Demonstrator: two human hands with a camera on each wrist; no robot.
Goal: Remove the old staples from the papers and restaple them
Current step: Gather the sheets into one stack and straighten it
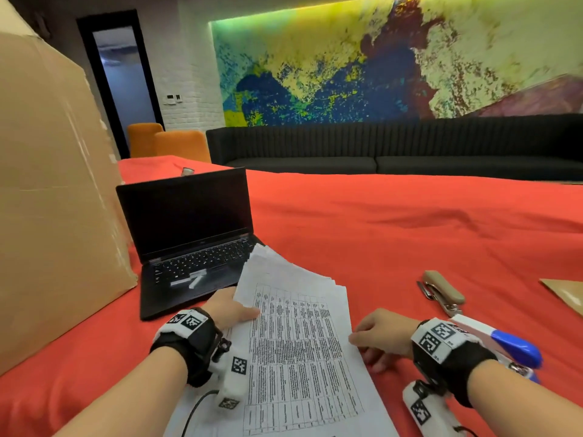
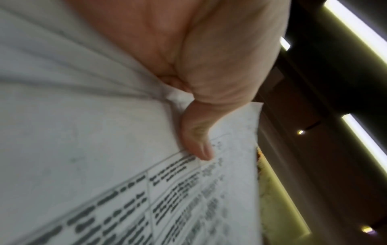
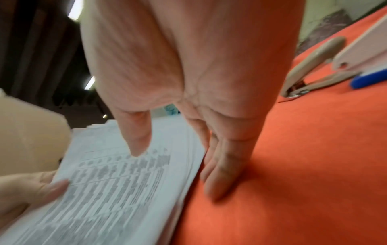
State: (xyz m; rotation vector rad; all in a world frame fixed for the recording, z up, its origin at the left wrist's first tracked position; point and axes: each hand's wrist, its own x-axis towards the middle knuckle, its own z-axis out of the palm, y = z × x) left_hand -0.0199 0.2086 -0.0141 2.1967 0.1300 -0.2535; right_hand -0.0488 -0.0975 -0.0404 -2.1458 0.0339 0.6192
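A stack of printed papers (image 1: 296,335) lies fanned on the red tablecloth (image 1: 410,234), its far end over the laptop's edge. My left hand (image 1: 249,313) grips the stack's left edge, thumb (image 2: 199,144) on the top sheet (image 2: 104,149) and fingers hidden beneath. My right hand (image 1: 362,348) is at the stack's right edge. Its thumb (image 3: 136,136) is over the top sheet (image 3: 117,182), and its straight fingers (image 3: 226,174) rest on the cloth beside the stack. A beige stapler-like tool (image 1: 441,288) and a blue-and-white stapler (image 1: 511,345) lie to the right.
An open black laptop (image 1: 189,241) stands behind the papers at the left. A large cardboard box (image 1: 56,200) fills the left side. A brown envelope corner (image 1: 564,291) shows at the right edge. A black sofa (image 1: 378,146) lines the far wall.
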